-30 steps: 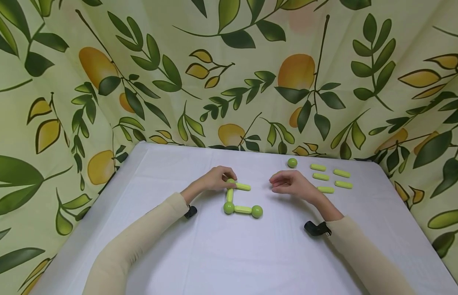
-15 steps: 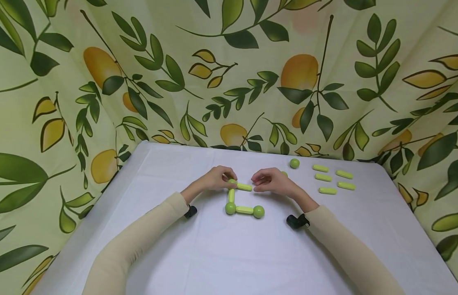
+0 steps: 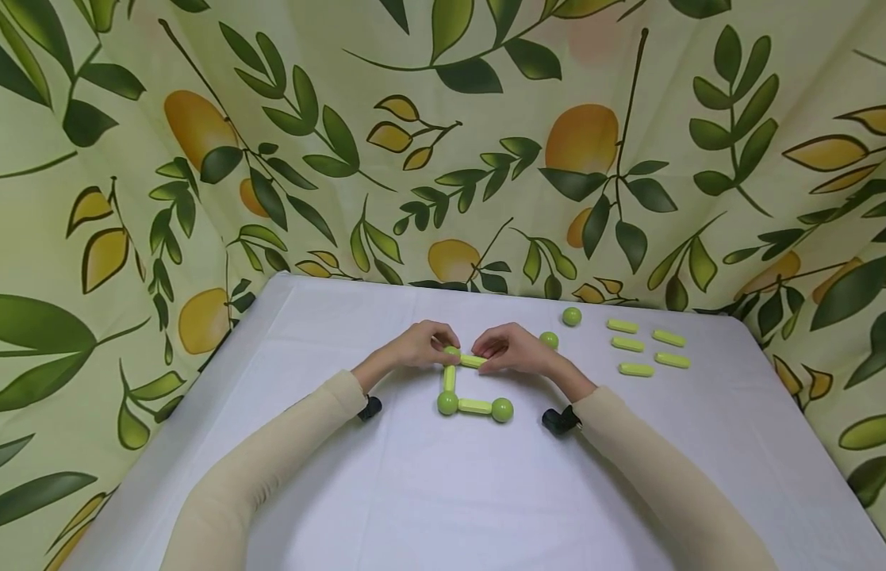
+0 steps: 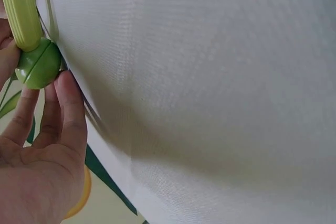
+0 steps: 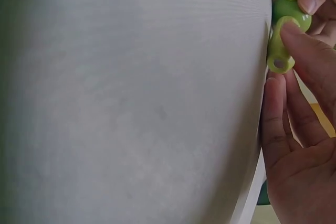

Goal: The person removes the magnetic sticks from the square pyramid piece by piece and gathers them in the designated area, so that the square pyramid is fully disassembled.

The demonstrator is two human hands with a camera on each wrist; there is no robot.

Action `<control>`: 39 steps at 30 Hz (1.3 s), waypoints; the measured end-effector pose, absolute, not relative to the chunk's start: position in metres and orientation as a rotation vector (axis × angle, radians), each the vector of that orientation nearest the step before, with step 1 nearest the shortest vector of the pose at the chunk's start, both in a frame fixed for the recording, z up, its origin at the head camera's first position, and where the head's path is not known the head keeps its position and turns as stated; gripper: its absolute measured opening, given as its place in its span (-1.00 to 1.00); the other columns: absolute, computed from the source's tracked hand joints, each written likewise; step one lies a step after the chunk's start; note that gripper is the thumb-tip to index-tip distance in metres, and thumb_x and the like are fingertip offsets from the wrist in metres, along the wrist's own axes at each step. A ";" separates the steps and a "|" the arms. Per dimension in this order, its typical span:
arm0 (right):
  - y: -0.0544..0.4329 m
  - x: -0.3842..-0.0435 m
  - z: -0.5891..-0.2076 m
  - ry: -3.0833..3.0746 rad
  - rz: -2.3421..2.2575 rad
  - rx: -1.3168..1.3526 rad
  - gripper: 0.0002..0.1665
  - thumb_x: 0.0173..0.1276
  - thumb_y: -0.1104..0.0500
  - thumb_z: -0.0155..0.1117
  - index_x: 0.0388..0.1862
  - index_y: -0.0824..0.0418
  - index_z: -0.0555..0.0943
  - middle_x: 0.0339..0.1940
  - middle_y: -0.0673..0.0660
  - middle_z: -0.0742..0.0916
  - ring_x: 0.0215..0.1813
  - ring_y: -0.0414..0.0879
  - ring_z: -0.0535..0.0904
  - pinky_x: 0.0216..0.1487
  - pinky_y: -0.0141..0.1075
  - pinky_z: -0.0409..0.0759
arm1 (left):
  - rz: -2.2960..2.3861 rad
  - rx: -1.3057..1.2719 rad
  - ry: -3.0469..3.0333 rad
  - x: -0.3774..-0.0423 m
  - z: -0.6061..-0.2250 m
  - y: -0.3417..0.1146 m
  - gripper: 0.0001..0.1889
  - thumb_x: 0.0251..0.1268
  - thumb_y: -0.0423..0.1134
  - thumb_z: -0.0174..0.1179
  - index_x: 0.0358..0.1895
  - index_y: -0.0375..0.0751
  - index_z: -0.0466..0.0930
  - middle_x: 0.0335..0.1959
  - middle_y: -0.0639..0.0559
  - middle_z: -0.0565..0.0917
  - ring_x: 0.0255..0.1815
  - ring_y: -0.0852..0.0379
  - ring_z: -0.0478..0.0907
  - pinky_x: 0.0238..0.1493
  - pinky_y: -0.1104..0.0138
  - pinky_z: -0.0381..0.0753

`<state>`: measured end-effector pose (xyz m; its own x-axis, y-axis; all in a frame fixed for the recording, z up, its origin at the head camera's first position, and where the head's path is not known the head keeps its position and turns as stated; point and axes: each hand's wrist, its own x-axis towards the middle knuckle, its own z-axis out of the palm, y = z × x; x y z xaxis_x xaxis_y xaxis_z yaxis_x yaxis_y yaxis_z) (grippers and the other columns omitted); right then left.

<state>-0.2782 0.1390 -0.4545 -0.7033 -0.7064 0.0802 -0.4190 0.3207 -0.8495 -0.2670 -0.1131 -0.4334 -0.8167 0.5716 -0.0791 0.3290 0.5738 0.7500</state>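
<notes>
In the head view, light-green rods and green balls form a three-sided shape, open on the right, lying on the table. My left hand [image 3: 416,346] grips the ball [image 3: 452,350] at its far left corner, fingers curled about it; the left wrist view shows this ball [image 4: 39,66] joined to a ribbed rod [image 4: 22,14]. My right hand [image 3: 517,350] pinches the free end of the far rod [image 3: 472,361] between thumb and fingers. A hole shows in the end of that rod [image 5: 278,51] in the right wrist view. Nearer me, a rod [image 3: 474,407] links two balls.
Beyond my right hand lie two loose balls, one [image 3: 549,340] close to the hand and one [image 3: 572,316] farther back. Several loose rods [image 3: 627,344] lie to the right of them. A patterned curtain [image 3: 443,159] hangs behind the white table [image 3: 443,492].
My right hand has moved left across the table to the far rod and now pinches its end. A loose ball behind that hand has come into view. The left hand keeps its hold.
</notes>
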 end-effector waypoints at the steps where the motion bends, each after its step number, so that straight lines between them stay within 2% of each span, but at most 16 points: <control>1: 0.139 -0.279 -0.455 2.291 -1.315 -1.020 -0.67 0.16 0.38 0.58 -0.09 0.38 0.72 -0.19 0.13 0.75 -0.18 0.01 0.64 -0.10 -0.27 0.66 | 1.092 0.738 2.496 -0.267 -0.433 -0.113 -0.79 0.29 -0.29 0.44 -0.08 -0.26 0.69 -0.17 0.04 0.68 -0.13 0.13 0.58 -0.03 0.33 0.58; 7: 0.137 -0.280 -0.455 2.299 -1.263 -1.012 -0.74 0.21 0.38 0.54 -0.11 0.32 0.74 -0.23 0.09 0.75 -0.22 -0.05 0.62 -0.14 -0.29 0.64 | 1.084 0.731 2.486 -0.269 -0.433 -0.113 -0.79 0.29 -0.28 0.44 -0.09 -0.25 0.69 -0.17 0.05 0.68 -0.13 0.13 0.57 -0.02 0.34 0.57; 21: 0.146 -0.279 -0.455 2.274 -1.230 -0.991 -0.75 0.23 0.40 0.49 -0.11 0.27 0.75 -0.26 0.04 0.74 -0.22 -0.07 0.60 -0.17 -0.32 0.62 | 1.037 0.719 2.474 -0.269 -0.429 -0.110 -0.82 0.31 -0.28 0.42 -0.09 -0.23 0.69 -0.12 0.06 0.69 -0.05 0.09 0.60 -0.01 0.32 0.60; 29: 0.166 -0.270 -0.451 2.304 -1.297 -0.983 -0.75 0.24 0.39 0.48 -0.10 0.27 0.74 -0.23 0.05 0.74 -0.21 -0.05 0.61 -0.16 -0.32 0.63 | 1.068 0.689 2.455 -0.270 -0.431 -0.112 -0.81 0.32 -0.30 0.41 -0.07 -0.24 0.69 -0.10 0.03 0.69 -0.07 0.07 0.60 -0.10 0.31 0.62; 39: 0.205 -0.253 -0.443 2.328 -1.398 -0.900 -0.71 0.24 0.35 0.53 -0.04 0.27 0.74 -0.13 0.12 0.75 -0.14 -0.03 0.63 -0.10 -0.31 0.64 | 1.047 0.724 2.477 -0.272 -0.433 -0.112 -0.82 0.31 -0.28 0.42 -0.08 -0.24 0.70 -0.10 0.04 0.69 -0.03 0.09 0.57 0.01 0.31 0.58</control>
